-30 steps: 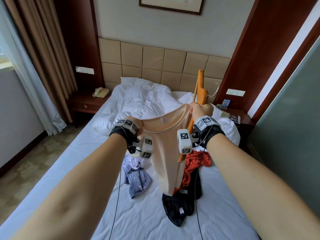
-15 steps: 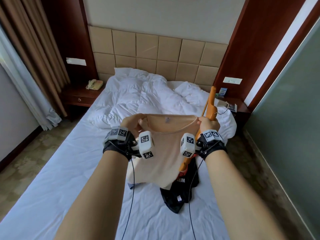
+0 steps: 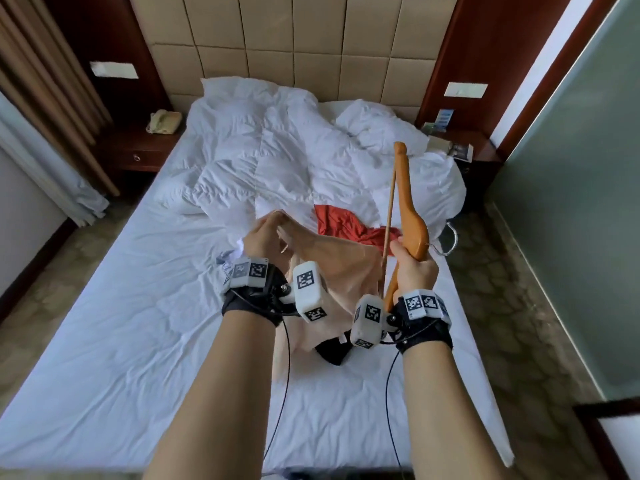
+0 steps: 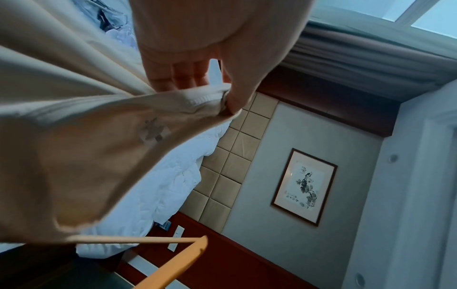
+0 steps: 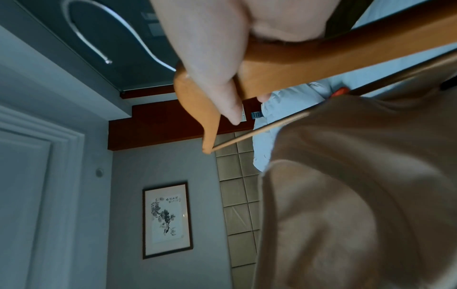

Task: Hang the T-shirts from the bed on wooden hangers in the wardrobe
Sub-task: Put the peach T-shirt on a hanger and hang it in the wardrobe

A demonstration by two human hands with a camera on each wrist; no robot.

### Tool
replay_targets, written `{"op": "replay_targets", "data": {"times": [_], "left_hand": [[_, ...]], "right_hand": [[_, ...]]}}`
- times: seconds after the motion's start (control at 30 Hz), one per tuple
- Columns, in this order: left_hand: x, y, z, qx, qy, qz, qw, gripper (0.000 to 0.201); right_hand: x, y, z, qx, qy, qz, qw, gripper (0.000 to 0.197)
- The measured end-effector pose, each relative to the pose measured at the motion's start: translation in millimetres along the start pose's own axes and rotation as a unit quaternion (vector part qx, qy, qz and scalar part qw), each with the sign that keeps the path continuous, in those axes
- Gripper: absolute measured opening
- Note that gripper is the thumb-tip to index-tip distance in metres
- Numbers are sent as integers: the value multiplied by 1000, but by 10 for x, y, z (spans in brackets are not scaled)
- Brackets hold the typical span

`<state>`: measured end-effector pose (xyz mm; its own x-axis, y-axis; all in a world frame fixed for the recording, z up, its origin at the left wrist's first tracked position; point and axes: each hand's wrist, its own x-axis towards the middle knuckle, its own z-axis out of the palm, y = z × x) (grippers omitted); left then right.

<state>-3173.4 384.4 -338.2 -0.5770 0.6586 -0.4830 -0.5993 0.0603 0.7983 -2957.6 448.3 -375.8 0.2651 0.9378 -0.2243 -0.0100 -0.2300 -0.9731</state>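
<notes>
A beige T-shirt (image 3: 332,268) is being held up over the bed (image 3: 138,306), stretched between the 2 hands. Its neckline is being pinched by the left hand (image 3: 266,237), the collar seam pressed between thumb and curled fingers (image 4: 178,76), as the left wrist view shows. The rest of the cloth is hanging below and to the right of that hand, reaching down to the sheet.

A wooden hanger (image 3: 408,220) is being gripped by the right hand (image 3: 414,271), fingers and thumb wrapped round its middle. The hanger is being held nearly upright, 1 arm pointing away from the hand toward the pillows, its thin crossbar running just left of the hand and touching the shirt's edge. The metal hook (image 3: 448,240) is sticking out to the right of the hand.

A red garment (image 3: 346,223) is lying on the bed beyond and between the hands; a dark garment (image 3: 332,351) is partly hidden beneath the hanging shirt, near the right wrist.
</notes>
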Motion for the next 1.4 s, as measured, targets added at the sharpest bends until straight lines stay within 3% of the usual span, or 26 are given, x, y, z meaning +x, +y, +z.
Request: {"op": "replay_targets", "data": {"times": [0.23, 0.4, 0.53, 0.67, 0.73, 0.77, 0.9, 1.0, 1.1, 1.27, 1.4], "left_hand": [[-105, -388, 217, -15, 44, -32, 998, 58], [-217, -590, 302, -15, 60, -26, 998, 40], [-292, -650, 303, -25, 74, -11, 997, 38], [-482, -626, 335, -45, 122, 31, 991, 8], [-598, -602, 385, -57, 141, 65, 986, 33], [-652, -591, 426, -68, 142, 80, 984, 36], [-759, -511, 478, -102, 151, 114, 977, 10], [-776, -490, 481, -134, 175, 124, 968, 25], [-830, -476, 519, -146, 171, 131, 965, 25], [-874, -478, 526, -81, 197, 183, 960, 18], [-789, -516, 388, 119, 162, 232, 952, 13]], "right_hand": [[61, -28, -405, 63, -42, -66, 995, 32], [176, -52, -635, 51, -60, -68, 995, 35], [259, -60, -764, 15, -93, -69, 993, 39], [304, -149, -835, 29, -122, -58, 990, 34], [328, -210, -897, 32, -148, -63, 986, 34], [341, -234, -934, 26, -164, -67, 984, 35], [377, -345, -1064, 4, -210, -76, 975, 32], [383, -423, -1127, 5, -216, -88, 973, 34], [377, -476, -1169, 0, -214, -92, 972, 43], [381, -509, -1170, -13, -217, -106, 970, 54], [372, -514, -1175, -40, -236, -135, 962, 64]]}}
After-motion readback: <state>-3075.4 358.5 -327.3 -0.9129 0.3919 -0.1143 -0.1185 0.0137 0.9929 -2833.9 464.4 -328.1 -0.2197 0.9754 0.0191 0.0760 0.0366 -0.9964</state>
